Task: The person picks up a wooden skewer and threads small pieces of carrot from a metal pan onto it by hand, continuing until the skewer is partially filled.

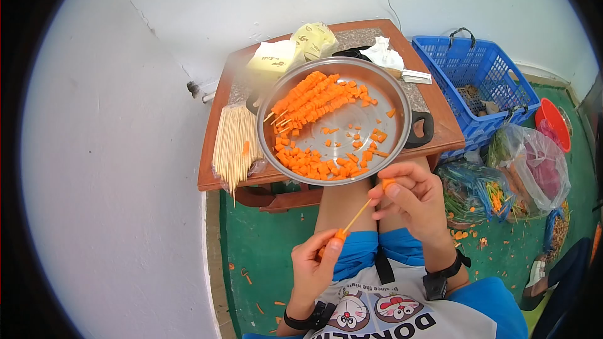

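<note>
My left hand [316,260] is closed round the lower part of a thin wooden skewer [357,216], with carrot pieces threaded on it between the fingers. Pinched in my right hand [414,198] is a carrot chunk [388,183], right at the skewer's upper tip. Beyond my hands a wide steel pan [402,97] stands on the small table. Finished carrot skewers [314,102] lie piled in its left half, and loose carrot chunks [314,166] are scattered along its near side. Left of the pan lies a bundle of bare skewers [235,144].
On the wooden table [443,119], a yellow-white package [314,41] and a crumpled white tissue [384,54] sit behind the pan. A blue plastic basket [440,81] stands on the right. Plastic bags [534,163] of vegetables and a red basin [553,122] rest on the green floor.
</note>
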`<state>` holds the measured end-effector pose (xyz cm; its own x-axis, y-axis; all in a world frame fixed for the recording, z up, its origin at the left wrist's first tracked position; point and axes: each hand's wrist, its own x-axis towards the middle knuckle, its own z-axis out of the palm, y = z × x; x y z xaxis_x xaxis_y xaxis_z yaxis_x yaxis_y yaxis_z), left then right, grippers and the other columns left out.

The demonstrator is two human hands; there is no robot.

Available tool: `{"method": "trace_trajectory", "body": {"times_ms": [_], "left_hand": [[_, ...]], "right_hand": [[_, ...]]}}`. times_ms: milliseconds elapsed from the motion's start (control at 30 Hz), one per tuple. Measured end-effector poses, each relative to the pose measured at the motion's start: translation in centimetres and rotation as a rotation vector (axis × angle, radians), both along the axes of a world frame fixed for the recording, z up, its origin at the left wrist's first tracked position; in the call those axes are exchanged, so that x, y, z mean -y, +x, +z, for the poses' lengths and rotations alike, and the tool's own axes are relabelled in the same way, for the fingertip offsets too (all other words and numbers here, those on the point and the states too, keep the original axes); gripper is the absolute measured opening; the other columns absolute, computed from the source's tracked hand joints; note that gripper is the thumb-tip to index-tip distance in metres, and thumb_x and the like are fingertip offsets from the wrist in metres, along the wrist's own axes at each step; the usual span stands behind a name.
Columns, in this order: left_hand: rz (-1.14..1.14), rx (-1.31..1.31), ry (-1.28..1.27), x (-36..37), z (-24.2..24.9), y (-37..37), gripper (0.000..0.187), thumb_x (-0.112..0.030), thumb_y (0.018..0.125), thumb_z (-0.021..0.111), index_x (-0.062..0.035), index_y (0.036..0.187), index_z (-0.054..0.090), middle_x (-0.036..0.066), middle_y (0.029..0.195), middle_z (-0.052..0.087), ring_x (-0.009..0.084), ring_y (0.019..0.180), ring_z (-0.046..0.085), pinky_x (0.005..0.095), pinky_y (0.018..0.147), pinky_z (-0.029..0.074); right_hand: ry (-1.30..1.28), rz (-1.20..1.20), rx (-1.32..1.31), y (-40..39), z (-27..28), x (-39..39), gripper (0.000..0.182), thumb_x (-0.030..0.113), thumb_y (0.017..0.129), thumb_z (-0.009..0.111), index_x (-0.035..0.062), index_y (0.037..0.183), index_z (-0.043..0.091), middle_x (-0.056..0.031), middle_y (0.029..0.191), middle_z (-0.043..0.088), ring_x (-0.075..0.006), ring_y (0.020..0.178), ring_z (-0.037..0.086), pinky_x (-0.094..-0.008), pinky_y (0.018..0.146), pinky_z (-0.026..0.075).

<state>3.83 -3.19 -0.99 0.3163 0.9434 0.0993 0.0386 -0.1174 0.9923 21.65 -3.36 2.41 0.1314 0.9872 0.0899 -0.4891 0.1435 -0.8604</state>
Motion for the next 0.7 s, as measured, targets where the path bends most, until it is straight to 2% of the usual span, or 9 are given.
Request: {"method": "trace_trajectory", "body": {"times_ms": [167,233,367,433,467,700], "left_hand": [[0.002,0.009,-0.001,0.0,0.1,0.0,0.024,-0.014,0.081,0.046,0.0076,0.084,0.054,0.0,0.052,0.042,0.0031,0.045,0.035,0.0162,0.04,0.024],[-0.003,0.033,-0.058,0.0,-0.2,-0.2,0.02,-0.013,0.078,0.053,0.0048,0.087,0.056,0.001,0.063,0.053,0.0009,0.05,0.038,0.0139,0.043,0.029],[-0.002,0.031,-0.063,0.0,0.0,-0.1,0.02,-0.013,0.078,0.053,0.0049,0.087,0.056,0.001,0.063,0.053,0.001,0.051,0.039,0.0139,0.043,0.029],[0.012,0.025,-0.045,0.0,-0.3,-0.1,0.02,-0.013,0.077,0.054,0.0049,0.086,0.056,0.001,0.063,0.053,0.0012,0.051,0.039,0.0138,0.043,0.029],[0.012,0.024,-0.045,0.0,-0.4,-0.1,0.02,-0.013,0.077,0.054,0.0049,0.086,0.056,0.001,0.063,0.053,0.0012,0.051,0.039,0.0138,0.043,0.029],[0.004,0.031,-0.045,0.1,-0.2,0.1,0.017,-0.009,0.074,0.057,0.0044,0.085,0.056,0.002,0.063,0.054,0.0027,0.053,0.044,0.0144,0.045,0.034]], "right_hand": [[0.021,-0.041,-0.011,0.0,0.1,0.1,0.018,0.003,0.077,0.05,-0.003,0.095,0.047,-0.0141,0.082,0.058,-0.0182,0.075,0.058,-0.027,0.058,0.051],[0.046,0.008,0.013,0.2,-0.3,0.3,0.018,0.003,0.077,0.05,-0.0035,0.094,0.048,-0.0126,0.08,0.058,-0.016,0.073,0.058,-0.0266,0.057,0.052],[0.072,0.004,-0.02,0.1,-0.4,0.3,0.016,0.004,0.077,0.051,-0.0036,0.091,0.05,-0.0107,0.077,0.056,-0.0134,0.07,0.056,-0.0257,0.055,0.052],[0.051,0.122,-0.194,0.4,-0.5,0.3,0.016,0.006,0.076,0.052,-0.0036,0.089,0.053,-0.0091,0.075,0.054,-0.0118,0.068,0.054,-0.0257,0.054,0.051],[0.051,0.122,-0.194,0.4,-0.5,0.3,0.016,0.006,0.076,0.052,-0.0036,0.089,0.053,-0.0091,0.075,0.054,-0.0118,0.068,0.054,-0.0257,0.054,0.051],[0.055,-0.024,-0.134,-0.6,-0.8,0.3,0.018,0.006,0.075,0.054,-0.004,0.09,0.055,-0.0095,0.08,0.056,-0.0129,0.069,0.055,-0.0254,0.054,0.05]]}}
